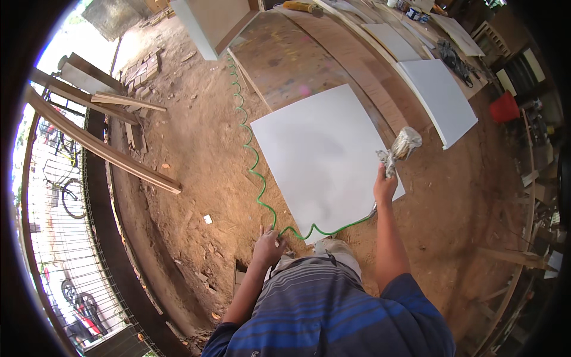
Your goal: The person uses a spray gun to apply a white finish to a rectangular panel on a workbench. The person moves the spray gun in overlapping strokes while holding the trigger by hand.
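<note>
Evidently, a person is holding a spray gun beside a white panel

A large, flat, rectangular white panel (327, 160) is lying in front of the person, its far end overlapping a paint-stained brown wooden tabletop (285, 56). The right hand (385, 185) is gripping what looks like a spray gun wrapped in crumpled silvery material, with a rounded pale cup (407, 144), near the panel's right edge. The left hand (270, 246) is closing its fingers around a thin, coiled green plastic hose (260, 189), which is running along the panel's near edge toward the right hand.

Coating is seemingly well advanced: the panel's face is showing white to its edges. Faint greyish patches are lingering mid-panel; I cannot tell whether they are shadow or thin paint needing more. No spray mist is showing. Another white panel (440, 101) is lying farther right; its finish is hard to judge.
</note>
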`<control>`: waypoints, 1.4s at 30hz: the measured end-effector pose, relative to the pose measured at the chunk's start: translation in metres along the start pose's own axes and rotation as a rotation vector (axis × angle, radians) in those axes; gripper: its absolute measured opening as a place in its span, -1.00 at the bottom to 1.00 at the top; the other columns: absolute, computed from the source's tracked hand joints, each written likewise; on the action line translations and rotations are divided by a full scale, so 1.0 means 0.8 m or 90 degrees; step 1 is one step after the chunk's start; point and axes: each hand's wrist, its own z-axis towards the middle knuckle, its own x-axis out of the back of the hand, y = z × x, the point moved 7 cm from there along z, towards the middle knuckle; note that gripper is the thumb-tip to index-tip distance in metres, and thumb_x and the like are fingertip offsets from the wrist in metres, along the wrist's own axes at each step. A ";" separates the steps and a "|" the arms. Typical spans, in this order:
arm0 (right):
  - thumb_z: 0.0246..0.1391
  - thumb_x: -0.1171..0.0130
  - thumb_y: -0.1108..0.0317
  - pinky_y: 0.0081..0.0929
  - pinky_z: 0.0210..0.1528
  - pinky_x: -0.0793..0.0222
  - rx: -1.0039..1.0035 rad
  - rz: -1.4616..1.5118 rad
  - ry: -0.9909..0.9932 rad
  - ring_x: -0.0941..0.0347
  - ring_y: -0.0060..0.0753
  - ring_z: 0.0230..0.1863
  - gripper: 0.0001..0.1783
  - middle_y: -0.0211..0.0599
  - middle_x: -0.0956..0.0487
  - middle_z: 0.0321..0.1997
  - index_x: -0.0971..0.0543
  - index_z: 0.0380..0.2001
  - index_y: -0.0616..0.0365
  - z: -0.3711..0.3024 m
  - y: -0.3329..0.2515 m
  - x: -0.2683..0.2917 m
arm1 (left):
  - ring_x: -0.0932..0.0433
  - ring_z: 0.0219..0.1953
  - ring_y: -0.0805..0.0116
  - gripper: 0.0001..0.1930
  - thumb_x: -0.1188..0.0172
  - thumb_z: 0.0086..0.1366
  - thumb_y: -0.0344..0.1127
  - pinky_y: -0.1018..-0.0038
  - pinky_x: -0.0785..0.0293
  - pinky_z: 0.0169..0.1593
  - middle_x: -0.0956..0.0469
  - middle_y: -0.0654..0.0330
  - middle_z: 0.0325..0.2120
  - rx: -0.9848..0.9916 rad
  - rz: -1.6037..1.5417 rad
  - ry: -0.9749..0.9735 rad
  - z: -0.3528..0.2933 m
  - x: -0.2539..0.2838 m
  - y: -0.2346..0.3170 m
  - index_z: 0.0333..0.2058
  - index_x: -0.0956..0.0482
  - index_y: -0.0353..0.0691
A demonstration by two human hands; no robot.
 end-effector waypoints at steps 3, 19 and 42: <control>0.44 -0.16 0.16 -0.20 -0.01 -0.53 -0.070 -0.010 0.037 -0.68 0.00 -0.09 -0.53 0.11 -0.72 -0.10 -0.61 0.05 0.46 0.020 0.021 0.012 | -0.50 0.15 -0.31 -0.66 -0.29 0.36 -0.10 -0.13 -0.04 0.53 -0.62 -0.24 -0.23 0.019 -0.029 -0.034 0.008 -0.004 0.011 -0.35 -0.57 -0.33; 0.44 -0.17 0.19 -0.23 0.08 -0.52 -0.009 0.067 -0.171 -0.66 -0.03 0.02 -0.55 0.09 -0.70 0.03 -0.56 0.20 0.30 -0.152 -0.067 -0.048 | -0.47 0.23 -0.35 -0.62 -0.27 0.36 -0.05 -0.15 -0.01 0.53 -0.62 -0.29 -0.20 0.028 -0.027 -0.063 -0.013 0.013 -0.059 -0.37 -0.58 -0.33; 0.41 -0.20 0.20 -0.25 0.06 -0.53 -0.044 0.063 -0.194 -0.68 -0.05 0.03 -0.57 0.08 -0.71 0.00 -0.57 0.20 0.23 -0.161 -0.081 -0.031 | -0.49 0.22 -0.33 -0.58 -0.26 0.38 -0.04 -0.13 -0.09 0.50 -0.64 -0.27 -0.23 0.079 -0.037 -0.067 -0.014 0.017 -0.043 -0.43 -0.56 -0.34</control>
